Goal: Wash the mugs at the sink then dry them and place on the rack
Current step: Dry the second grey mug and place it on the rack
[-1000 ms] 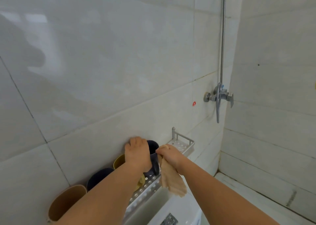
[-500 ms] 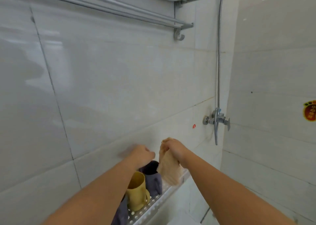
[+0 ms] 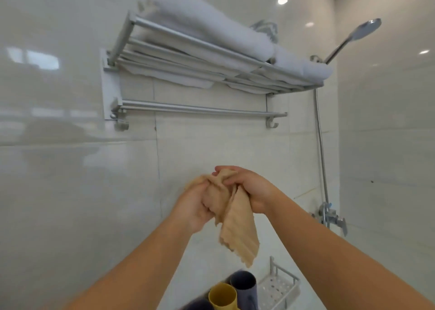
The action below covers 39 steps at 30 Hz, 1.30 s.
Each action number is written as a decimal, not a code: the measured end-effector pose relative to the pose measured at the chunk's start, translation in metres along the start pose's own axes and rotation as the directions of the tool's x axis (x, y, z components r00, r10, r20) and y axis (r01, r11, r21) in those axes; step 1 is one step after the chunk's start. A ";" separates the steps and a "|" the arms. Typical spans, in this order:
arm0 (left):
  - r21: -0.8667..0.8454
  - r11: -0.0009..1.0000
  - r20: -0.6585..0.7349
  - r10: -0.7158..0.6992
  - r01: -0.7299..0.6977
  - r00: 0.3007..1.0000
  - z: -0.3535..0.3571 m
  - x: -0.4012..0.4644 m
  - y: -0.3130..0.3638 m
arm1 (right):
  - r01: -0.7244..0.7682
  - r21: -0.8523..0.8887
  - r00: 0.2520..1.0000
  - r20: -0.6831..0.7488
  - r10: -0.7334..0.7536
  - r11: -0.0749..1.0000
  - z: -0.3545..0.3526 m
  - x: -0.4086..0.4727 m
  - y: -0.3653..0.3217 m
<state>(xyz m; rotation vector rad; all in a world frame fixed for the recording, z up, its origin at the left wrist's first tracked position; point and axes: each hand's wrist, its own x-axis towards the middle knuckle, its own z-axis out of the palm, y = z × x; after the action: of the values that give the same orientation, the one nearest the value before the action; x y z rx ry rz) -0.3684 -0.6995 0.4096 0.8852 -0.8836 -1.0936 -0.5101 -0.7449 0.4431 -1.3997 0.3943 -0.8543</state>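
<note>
Both my hands are raised in front of the tiled wall and hold a beige cloth [image 3: 231,225] between them. My left hand [image 3: 194,205] grips its upper left part, and my right hand [image 3: 253,189] is closed over its top; the rest of it hangs down. Below, on the perforated metal rack [image 3: 280,291], a yellow mug [image 3: 222,295] and a dark grey mug [image 3: 243,283] stand upright side by side. Another dark mug [image 3: 200,305] shows only its rim at the bottom edge.
A metal towel shelf [image 3: 200,60] with white rolled towels [image 3: 211,25] hangs high on the wall, with a bar [image 3: 200,109] under it. A shower head [image 3: 367,28], its riser pipe [image 3: 320,149] and the tap [image 3: 329,215] are at the right corner.
My left hand let go of the dark grey mug on the rack and came up to join my right hand on the cloth. The view tilted upward, bringing the towel shelf into sight.
</note>
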 end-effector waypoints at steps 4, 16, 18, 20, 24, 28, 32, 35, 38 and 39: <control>0.470 0.842 -0.141 0.366 -0.264 0.920 0.026 -0.021 0.071 | 0.112 -0.274 0.984 -0.100 -0.144 0.955 0.037 -0.001 -0.037; 0.939 -0.342 0.280 0.676 -0.047 0.681 0.013 -0.028 0.238 | 0.379 -0.714 0.737 -0.151 -0.658 0.588 0.133 0.030 -0.105; 0.929 -0.369 0.238 0.672 0.038 0.702 0.008 -0.025 0.249 | 0.373 -0.858 0.679 -0.008 -0.734 0.354 0.143 0.040 -0.110; 0.930 -0.348 0.148 0.650 0.118 0.746 0.005 -0.022 0.256 | 0.310 -0.934 0.680 0.088 -0.727 0.177 0.145 0.054 -0.112; 0.961 -0.197 -0.064 0.529 0.196 0.846 -0.002 -0.008 0.266 | 0.288 -0.953 0.711 0.146 -0.688 0.096 0.141 0.076 -0.111; 0.953 -0.141 -0.176 0.465 0.268 0.868 0.010 -0.013 0.268 | 0.188 -0.977 0.855 0.113 -0.507 0.100 0.137 0.086 -0.118; 0.949 -0.122 -0.159 0.612 0.291 0.775 0.004 -0.014 0.264 | 0.100 -0.994 0.881 0.112 -0.459 -0.050 0.137 0.096 -0.118; 0.943 -0.238 0.030 0.757 0.233 0.652 0.001 -0.032 0.250 | 0.027 -0.997 0.885 0.060 -0.462 -0.077 0.141 0.099 -0.121; 0.890 -0.443 0.255 0.685 0.111 0.683 0.000 -0.045 0.232 | -0.055 -0.998 0.884 -0.051 -0.464 0.006 0.144 0.097 -0.126; 0.874 -0.472 0.246 0.636 0.116 0.731 -0.002 -0.044 0.229 | -0.050 -0.997 0.884 -0.071 -0.461 0.057 0.143 0.098 -0.126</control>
<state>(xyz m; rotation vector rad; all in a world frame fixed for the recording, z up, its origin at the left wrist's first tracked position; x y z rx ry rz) -0.2968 -0.6065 0.6110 2.0134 -1.4623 1.0449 -0.3823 -0.7098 0.6112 -2.6868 1.3267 -1.1716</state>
